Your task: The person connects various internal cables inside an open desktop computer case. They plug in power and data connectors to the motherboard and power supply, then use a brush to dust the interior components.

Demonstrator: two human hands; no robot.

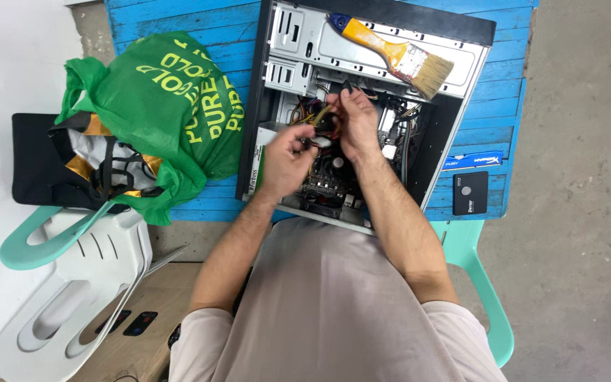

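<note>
A bundle of coloured power cables (317, 117), yellow, red and black, rises out of the open computer case (362, 106) and is gripped by both hands over the middle of the case. The bundle's long axis runs roughly left to right between the 2 hands, its black connector end pointing toward the far side. The right hand (356, 124) is closed around the far part of the bundle, fingers curled, thumb and forefinger pinching the black connector. The left hand (286, 159) is closed loosely on the near-left part of the same cables, fingertips bent inward. Below the hands lies the motherboard (327, 185).

The case lies on its side on a blue slatted table (489, 106). A paintbrush (394, 55) with a yellow handle rests across its far metal frame, bristles pointing right. Right of the case lie a blue memory stick (472, 161) and a black drive (470, 192). To the left sits a green bag (171, 106), beside a black bag (37, 163).
</note>
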